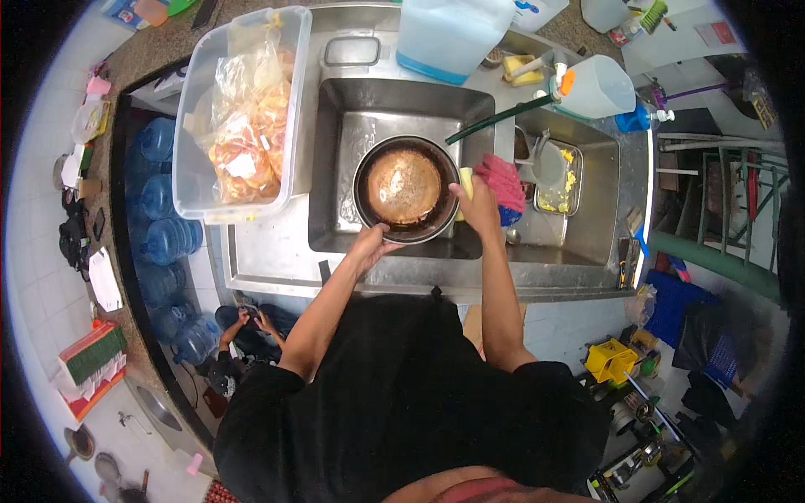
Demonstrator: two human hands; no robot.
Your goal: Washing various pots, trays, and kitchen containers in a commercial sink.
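Note:
A round metal pan (404,186) with a brown, stained bottom is held over the left basin of a steel sink (327,232). My left hand (372,247) grips its lower rim. At its right side my right hand (477,204) has a yellow sponge (466,184) between the fingers and the rim. Beside that hand, a pink cloth (501,182) hangs over the divider between the basins. A green hose (500,118) reaches from the tap above the pan. The right basin holds a metal tray (558,200) with yellow food bits and a translucent container (548,165).
Left of the basin stands a large plastic bin (294,126) of bagged raw meat. Behind the sink are a jug of blue liquid (454,38) and a translucent pitcher (594,87). Another person (245,333) sits low at the left, near large blue water bottles (170,239).

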